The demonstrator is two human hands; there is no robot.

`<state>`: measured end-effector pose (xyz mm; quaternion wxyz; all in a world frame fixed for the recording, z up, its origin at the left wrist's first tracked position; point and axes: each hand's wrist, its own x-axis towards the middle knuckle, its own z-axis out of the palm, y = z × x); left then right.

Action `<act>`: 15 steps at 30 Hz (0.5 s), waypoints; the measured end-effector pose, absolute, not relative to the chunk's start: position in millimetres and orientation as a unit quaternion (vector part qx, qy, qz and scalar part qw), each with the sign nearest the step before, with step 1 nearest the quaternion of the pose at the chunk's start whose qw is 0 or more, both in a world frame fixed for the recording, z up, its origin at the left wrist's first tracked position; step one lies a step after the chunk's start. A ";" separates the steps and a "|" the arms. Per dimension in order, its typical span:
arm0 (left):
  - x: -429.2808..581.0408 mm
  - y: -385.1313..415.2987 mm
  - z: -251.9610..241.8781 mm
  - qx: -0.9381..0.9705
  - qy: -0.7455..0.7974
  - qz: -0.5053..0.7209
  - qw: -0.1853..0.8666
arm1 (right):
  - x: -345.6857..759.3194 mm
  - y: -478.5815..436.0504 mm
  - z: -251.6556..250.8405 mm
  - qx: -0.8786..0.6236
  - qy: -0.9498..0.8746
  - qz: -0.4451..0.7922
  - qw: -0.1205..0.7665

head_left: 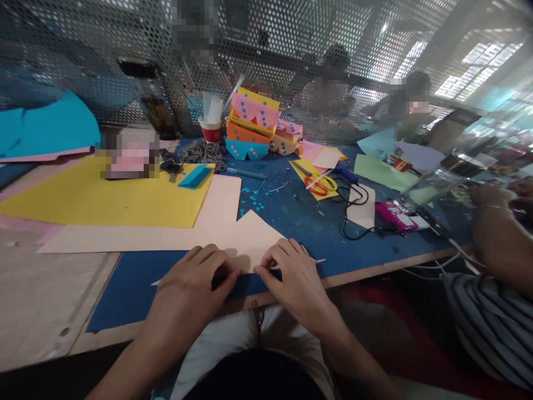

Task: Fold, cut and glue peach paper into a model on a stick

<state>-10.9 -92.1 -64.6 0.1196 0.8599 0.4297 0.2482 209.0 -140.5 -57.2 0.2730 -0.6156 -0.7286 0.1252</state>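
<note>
Paper (260,233) pinched at the front edge

The paper lies near the front of the blue surface (114,300), its peak pointing away from the person and its near edge under both hands. The left hand (204,272) is curled, thumb against forefinger on that edge; the right hand (287,266) mirrors it just beside, with a small gap between the two pinches. A slim pale tip (320,260) sticks out past the right hand, and another shows by the left; whether they are paper or a stick, I cannot tell.

Good work here should come from equal pressure. Both thumbs ought to turn the edge at one pace, since a lead on either side would likely skew it. A light, tight grip seems best, as thin sheet creases easily, and the forearms should stay low for steadiness.

Left of the hands, a yellow sheet (145,208) overlaps a pale sheet (145,239), with a blue strip (195,176) on top. Blue bits (254,204) are scattered beyond the paper. Scissors (331,184) and a dark cord (345,225) lie to the right; dotted cards (250,130) stand at the back beside a cup (211,133). Perforated mesh (287,28) rises behind, with people beyond, and a co-worker's arm (497,236) enters at right.
</note>
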 end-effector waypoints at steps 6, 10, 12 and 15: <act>-8.8 -90.1 -64.2 0.865 0.420 0.248 0.116 | 208.1 -140.8 -56.5 -0.619 -0.728 0.124 0.267; -6.5 -89.6 -62.7 0.871 0.418 0.243 0.088 | 206.7 -140.4 -54.8 -0.626 -0.729 0.113 0.252; -4.9 -89.9 -63.3 0.874 0.420 0.235 0.072 | 206.4 -140.0 -54.3 -0.626 -0.731 0.109 0.247; -2.4 -89.8 -65.4 0.874 0.428 0.224 0.054 | 206.2 -139.4 -54.3 -0.624 -0.736 0.106 0.241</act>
